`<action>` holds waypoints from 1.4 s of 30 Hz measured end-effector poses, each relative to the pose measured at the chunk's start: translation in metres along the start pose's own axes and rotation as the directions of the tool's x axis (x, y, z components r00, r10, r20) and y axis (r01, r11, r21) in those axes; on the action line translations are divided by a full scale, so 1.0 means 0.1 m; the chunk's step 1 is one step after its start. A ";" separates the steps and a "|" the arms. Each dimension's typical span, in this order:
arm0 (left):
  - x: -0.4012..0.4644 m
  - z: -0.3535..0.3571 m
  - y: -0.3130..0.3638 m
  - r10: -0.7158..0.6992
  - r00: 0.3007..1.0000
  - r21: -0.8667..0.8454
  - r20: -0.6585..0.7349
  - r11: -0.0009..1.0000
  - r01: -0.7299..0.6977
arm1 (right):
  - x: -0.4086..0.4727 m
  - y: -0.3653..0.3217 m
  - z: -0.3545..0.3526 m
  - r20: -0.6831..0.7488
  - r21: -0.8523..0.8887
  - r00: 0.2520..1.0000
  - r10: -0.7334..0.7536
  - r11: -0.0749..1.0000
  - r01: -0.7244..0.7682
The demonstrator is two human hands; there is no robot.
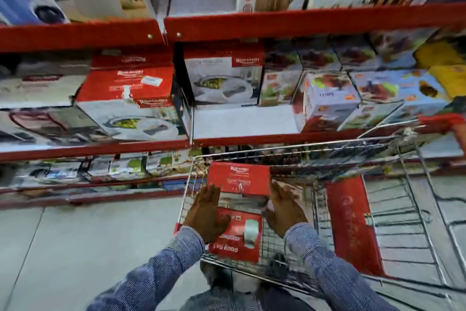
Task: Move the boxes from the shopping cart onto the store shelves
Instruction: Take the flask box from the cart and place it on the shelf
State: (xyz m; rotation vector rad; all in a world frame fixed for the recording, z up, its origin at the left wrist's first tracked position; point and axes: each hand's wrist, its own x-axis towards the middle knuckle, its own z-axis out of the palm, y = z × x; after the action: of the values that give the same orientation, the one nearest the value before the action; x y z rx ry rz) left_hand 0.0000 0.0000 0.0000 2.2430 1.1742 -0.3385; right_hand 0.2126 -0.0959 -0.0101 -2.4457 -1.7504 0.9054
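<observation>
A red and white box point(239, 180) stands in the wire shopping cart point(297, 150) near its far left corner. My left hand point(205, 212) is flat against the box's left side, and my right hand point(283, 212) is flat beside its right side, both with fingers straight. A second red box point(238, 235) lies lower in the cart, between my wrists. On the middle shelf point(242, 124), a bare white patch sits in front of a matching red and white box point(223, 78). Another matching box point(131, 101) stands on the shelf to the left.
Red shelf rails point(277, 21) run across above and below. Small colourful boxes point(325, 101) crowd the shelf on the right, just over the cart's far rim. A red flap point(350, 225) lies inside the cart at right. Grey tiled floor point(75, 247) stretches left of the cart.
</observation>
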 end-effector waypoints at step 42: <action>-0.94 -2.34 0.70 -0.137 0.752 -0.654 -0.645 0.608 -0.450 | -0.70 -0.93 -2.45 -0.543 0.760 0.840 -0.013 0.416 0.498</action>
State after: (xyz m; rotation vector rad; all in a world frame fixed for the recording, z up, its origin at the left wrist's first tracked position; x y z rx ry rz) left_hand -0.0071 0.0460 0.2571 1.6120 1.0773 0.9755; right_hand 0.2268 -0.0429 0.2556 -1.4230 -0.9931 0.7904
